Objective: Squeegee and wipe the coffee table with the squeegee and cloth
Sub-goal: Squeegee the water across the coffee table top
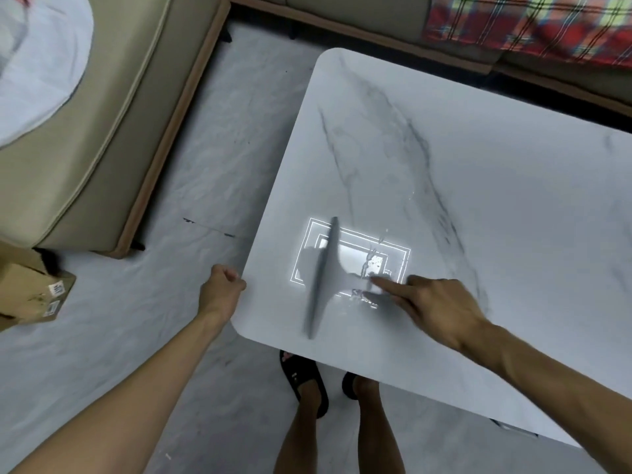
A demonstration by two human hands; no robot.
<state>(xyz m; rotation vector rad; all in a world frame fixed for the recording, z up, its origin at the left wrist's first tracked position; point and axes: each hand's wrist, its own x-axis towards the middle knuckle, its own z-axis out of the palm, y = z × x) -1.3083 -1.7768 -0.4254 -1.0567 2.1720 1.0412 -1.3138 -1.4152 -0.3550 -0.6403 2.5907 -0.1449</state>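
A grey squeegee (323, 278) lies blade-down on the white marble coffee table (478, 186), near its front left corner, blurred by motion. My right hand (434, 306) grips its handle, index finger stretched along it toward the blade. Water drops and a bright reflected ceiling light show on the tabletop just right of the blade. My left hand (222, 285) is a closed fist resting against the table's left edge, holding nothing. No cloth is in view.
A beige sofa (102, 131) stands to the left, with a white cushion (34, 63) on it. A cardboard box (27, 285) sits on the floor at far left. A plaid blanket (530, 25) lies at the back right. My feet in black slippers (304, 381) stand by the table's front edge.
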